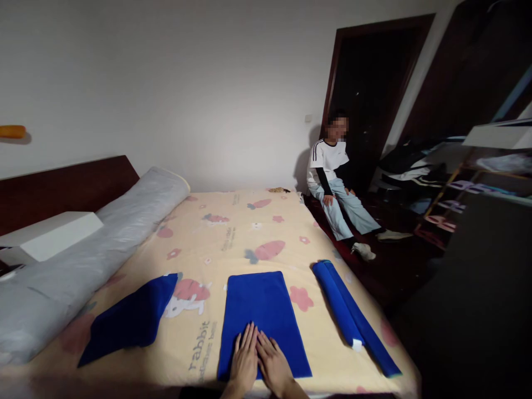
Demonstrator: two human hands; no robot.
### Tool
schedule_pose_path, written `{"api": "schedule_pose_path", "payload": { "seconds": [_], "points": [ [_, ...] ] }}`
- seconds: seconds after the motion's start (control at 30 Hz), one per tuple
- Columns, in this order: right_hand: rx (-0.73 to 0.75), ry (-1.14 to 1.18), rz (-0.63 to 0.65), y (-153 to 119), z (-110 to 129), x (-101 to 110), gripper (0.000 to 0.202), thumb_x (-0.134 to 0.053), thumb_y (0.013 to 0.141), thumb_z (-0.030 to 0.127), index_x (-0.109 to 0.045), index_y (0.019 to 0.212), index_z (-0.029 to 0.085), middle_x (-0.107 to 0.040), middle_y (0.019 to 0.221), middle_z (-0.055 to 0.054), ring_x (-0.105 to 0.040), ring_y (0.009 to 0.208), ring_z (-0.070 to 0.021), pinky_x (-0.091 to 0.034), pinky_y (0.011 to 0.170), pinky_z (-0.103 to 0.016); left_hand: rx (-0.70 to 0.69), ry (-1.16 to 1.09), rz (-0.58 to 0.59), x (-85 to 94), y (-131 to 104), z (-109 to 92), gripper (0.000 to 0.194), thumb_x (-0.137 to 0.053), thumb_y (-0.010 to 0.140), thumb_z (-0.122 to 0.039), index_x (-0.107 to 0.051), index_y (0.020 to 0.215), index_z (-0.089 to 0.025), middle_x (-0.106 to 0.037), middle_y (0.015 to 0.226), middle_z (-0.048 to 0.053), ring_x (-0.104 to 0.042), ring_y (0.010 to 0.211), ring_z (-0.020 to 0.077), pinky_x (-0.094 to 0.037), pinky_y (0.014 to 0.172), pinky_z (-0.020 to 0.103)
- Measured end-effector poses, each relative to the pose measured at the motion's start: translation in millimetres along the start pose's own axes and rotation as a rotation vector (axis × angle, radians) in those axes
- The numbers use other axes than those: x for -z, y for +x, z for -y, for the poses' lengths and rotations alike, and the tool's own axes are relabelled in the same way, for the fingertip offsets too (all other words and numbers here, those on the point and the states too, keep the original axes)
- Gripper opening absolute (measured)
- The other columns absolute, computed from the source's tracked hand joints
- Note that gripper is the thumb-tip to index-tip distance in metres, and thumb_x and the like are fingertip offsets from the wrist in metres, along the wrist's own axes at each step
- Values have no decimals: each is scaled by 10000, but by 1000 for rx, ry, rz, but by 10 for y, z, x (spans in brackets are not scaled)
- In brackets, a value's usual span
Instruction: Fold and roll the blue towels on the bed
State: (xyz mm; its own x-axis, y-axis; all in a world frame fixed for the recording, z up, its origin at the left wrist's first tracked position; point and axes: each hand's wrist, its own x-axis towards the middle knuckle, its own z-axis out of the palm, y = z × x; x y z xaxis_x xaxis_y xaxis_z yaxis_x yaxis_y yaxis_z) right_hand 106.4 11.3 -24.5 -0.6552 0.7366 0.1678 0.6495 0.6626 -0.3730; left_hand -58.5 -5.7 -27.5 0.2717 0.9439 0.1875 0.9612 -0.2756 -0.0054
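Observation:
A blue cloth [260, 299] lies flat on the patterned bed sheet [233, 238], near the front edge. Both hands rest palm down on its lower part, side by side, with the fingers stretched out: my left hand [245, 352] on the left, my right hand [272, 357] close beside it. Neither one grasps anything. To the left, a crumpled blue cloth [133, 316] lies spread unevenly on the sheet. On the right, a rolled blue cloth [353, 316] with a white tag lies lengthwise near the bed's right edge.
A long grey wrapped roll [103, 244] runs along the bed's left side, with a white box [52, 235] by the headboard [62, 191]. A person [330, 177] sits beyond the right far corner. A shelf with shoes [444, 216] stands at right.

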Motion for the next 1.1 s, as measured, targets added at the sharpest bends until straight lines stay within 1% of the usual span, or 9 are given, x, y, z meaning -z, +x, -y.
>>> {"api": "schedule_pose_path", "payload": {
  "seconds": [0.1,0.2,0.37,0.5,0.6,0.77,0.9,1.0,1.1],
  "points": [
    [-55,15,15,-1,-191,125,529,-356,998,409,-258,1510,322,-275,1562,-12,-291,1432,-227,-296,1153,-471,96,-17,4,-52,-87,116,569,-290,965,-251,-70,1485,-319,-304,1565,-4,-369,1408,188,-344,1127,414],
    [-256,-36,-62,-115,-503,168,513,-298,1006,465,-309,1493,302,-296,1555,-25,-295,1430,-242,-301,1145,-496,244,-47,15,-23,-190,303,529,-251,981,-313,-101,1489,-303,-302,1565,8,-347,1420,195,-340,1132,452],
    [-392,-107,-168,-311,-849,123,529,-313,993,496,-384,1466,272,-366,1525,-46,-338,1410,-265,-307,1138,-508,302,-71,82,58,-193,411,533,-291,955,-294,-214,1483,-300,-318,1557,20,-354,1418,226,-305,1144,526],
    [-376,-106,-197,-276,-723,84,564,-315,992,514,-383,1472,228,-360,1527,-72,-339,1410,-269,-311,1142,-484,273,-25,20,83,-34,278,527,-293,939,-228,-317,1465,-235,-349,1544,55,-367,1411,234,-354,1123,501],
    [-267,-62,-161,-139,-497,26,528,-299,1007,459,-343,1490,250,-341,1539,-50,-330,1415,-243,-325,1140,-439,140,-24,-79,48,86,137,563,-295,939,-194,-217,1495,-244,-321,1559,16,-343,1421,178,-377,1119,396],
    [-105,14,-68,117,-273,-54,517,-337,1004,369,-268,1511,295,-343,1536,-30,-359,1401,-225,-331,1134,-410,-22,-11,-133,-100,202,19,614,-325,941,-207,-96,1507,-274,-350,1542,-4,-388,1394,165,-390,1100,369],
    [-69,28,-30,208,-481,78,524,-339,1004,450,-251,1507,335,-311,1549,-15,-340,1411,-229,-316,1142,-443,-46,2,-101,-89,216,261,604,-337,952,-247,-98,1501,-326,-374,1531,-17,-431,1366,167,-407,1074,362],
    [-236,-19,-79,178,-829,211,519,-309,1003,494,-343,1482,296,-339,1540,-35,-336,1413,-246,-311,1142,-479,81,29,-80,-39,185,576,570,-324,961,-270,-133,1490,-363,-367,1536,-25,-446,1356,182,-407,1066,389],
    [-399,-84,-191,103,-1132,199,536,-322,995,507,-406,1458,250,-391,1516,-63,-357,1401,-269,-328,1130,-498,186,43,-71,-124,192,771,536,-330,957,-277,-201,1468,-373,-417,1509,-23,-484,1326,204,-404,1062,420]
  ]
}}
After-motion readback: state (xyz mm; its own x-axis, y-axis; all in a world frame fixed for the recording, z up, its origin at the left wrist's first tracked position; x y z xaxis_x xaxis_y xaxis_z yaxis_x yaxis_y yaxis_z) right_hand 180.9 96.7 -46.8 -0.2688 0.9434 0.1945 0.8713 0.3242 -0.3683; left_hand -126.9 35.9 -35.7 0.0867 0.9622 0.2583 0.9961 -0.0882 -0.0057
